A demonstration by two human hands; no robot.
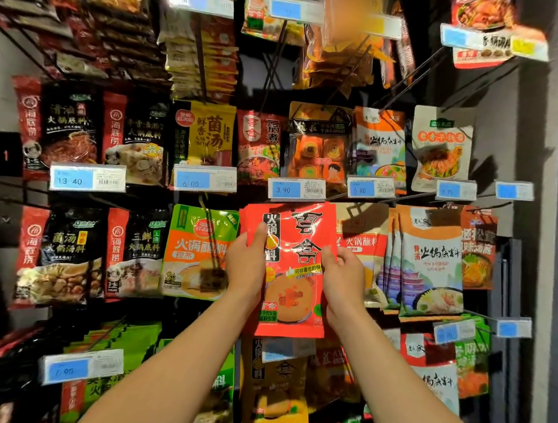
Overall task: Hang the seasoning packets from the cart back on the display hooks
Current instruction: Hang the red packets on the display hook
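1. A red seasoning packet is gripped at centre frame by the left hand and right hand, against the display.
2. Hanging appears underway; next, its top hole must be aligned with a hook, which is hidden here.

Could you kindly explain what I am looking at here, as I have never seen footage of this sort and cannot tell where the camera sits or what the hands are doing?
There is no machine: a person wears one wide-angle camera on the head, looking forward and down at both bare arms. They face a shop display of seasoning packets hanging on hooks, with price tags in front. The left hand and right hand together hold a small stack of red packets by its sides, raised before the display, just under the 3.90 tag. Whether it is on a hook yet, I cannot tell.
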